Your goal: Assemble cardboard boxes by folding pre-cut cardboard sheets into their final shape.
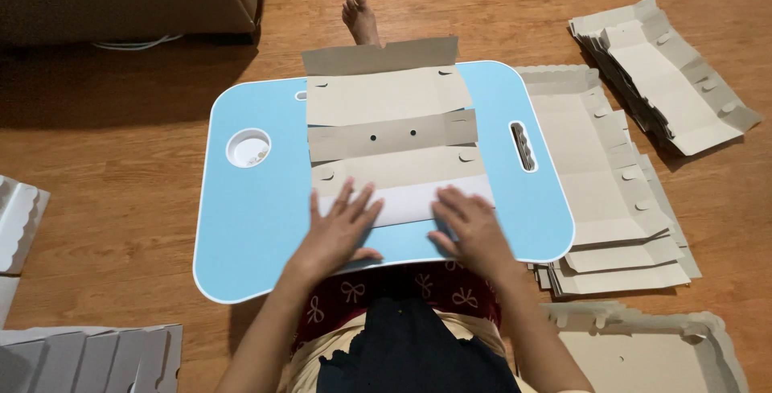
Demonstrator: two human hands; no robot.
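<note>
Your cardboard sheet (392,131) lies flat on the blue table (249,224), its long axis running away from you and its fold lines crosswise. Both hands sit on its near edge: the left hand (342,228) and the right hand (470,228) rest side by side with fingers spread flat, pressing down the near white flap (406,204), gripping nothing. Neither is nearer. Beyond the table's far edge, the sheet's end overhangs. Under your palms, the flap's crease is hidden.

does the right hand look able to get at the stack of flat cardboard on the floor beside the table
Probably yes: the right hand rests on the cardboard sheet, and the stack lies just off the blue table edge with nothing between.
</note>
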